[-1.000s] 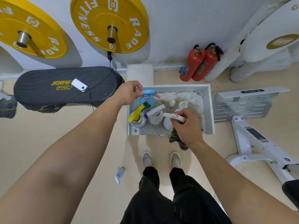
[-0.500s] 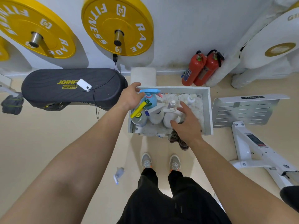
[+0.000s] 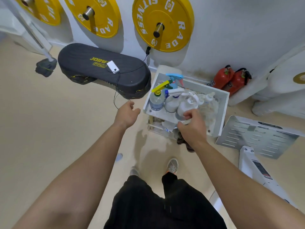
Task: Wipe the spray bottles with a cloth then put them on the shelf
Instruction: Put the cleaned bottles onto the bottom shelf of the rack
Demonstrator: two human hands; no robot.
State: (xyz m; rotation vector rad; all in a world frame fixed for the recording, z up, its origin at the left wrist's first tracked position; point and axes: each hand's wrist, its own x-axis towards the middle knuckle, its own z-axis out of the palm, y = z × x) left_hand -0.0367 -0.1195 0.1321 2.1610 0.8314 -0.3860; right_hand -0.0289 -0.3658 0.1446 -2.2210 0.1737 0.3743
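Bottle target: white plastic spray bottle [image 3: 185, 104], upright in grey metal shelf tray [image 3: 224, 113], sits just ahead of right hand [image 3: 192, 128], which clutches dark cloth [image 3: 182, 140]; left hand [image 3: 127, 113] loose, empty, farther off.

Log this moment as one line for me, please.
left hand empty | right hand holding cloth by white bottle | spray bottles on shelf

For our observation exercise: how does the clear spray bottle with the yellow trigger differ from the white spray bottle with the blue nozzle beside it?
The clear spray bottle with the yellow trigger is see-through; the white spray bottle with the blue nozzle is opaque. The clear bottle's spray head is yellow, the white bottle's white. Both stand upright in the white tray, side by side.
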